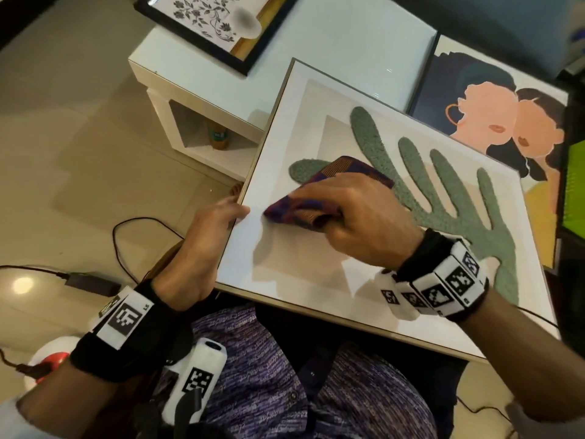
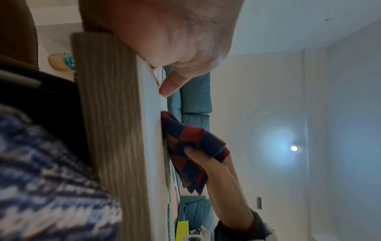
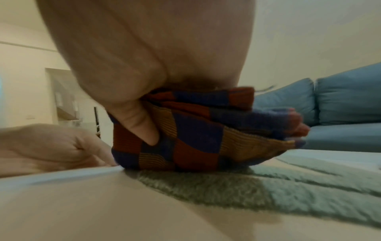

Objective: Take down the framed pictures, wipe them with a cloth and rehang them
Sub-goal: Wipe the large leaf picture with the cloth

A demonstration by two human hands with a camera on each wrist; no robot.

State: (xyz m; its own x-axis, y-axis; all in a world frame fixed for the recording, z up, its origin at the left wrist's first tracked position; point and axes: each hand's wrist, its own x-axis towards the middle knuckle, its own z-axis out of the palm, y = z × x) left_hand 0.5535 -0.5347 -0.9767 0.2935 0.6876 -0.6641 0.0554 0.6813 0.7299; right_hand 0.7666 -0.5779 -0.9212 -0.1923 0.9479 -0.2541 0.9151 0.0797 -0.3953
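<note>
Cactus picture (image 1: 421, 198), in a pale wood frame, lies tilted across the person's lap, its far corner over the white desk (image 1: 342, 36). Head view: left hand (image 1: 209, 236) grips the frame's left edge, thumb on the front, fingers hidden beneath. Right hand (image 1: 354, 217) lies on top of a folded checked cloth (image 1: 319, 198), fingers curled round it, pressing it onto the glass over the cactus's left arm. Flower picture (image 1: 202, 23) in a black frame sits at the desk's far left corner. Picture of two faces (image 1: 493, 122) lies to the right, partly under the cactus frame. Bottle (image 1: 218, 134) stands on the desk's lower shelf.

Left wrist view: thumb (image 2: 173, 84) presses the white front of the frame; wood edge (image 2: 111, 114) runs alongside. Cloth (image 2: 193, 151) touches the glass, the other hand (image 2: 218, 172) pinching it. Blue sofa behind.

Right wrist view: thumb (image 3: 140, 124) digs into the cloth's (image 3: 198, 137) folds; its underside rests on the green cactus print (image 3: 268, 185). Left hand (image 3: 49, 146) at the frame's edge.
</note>
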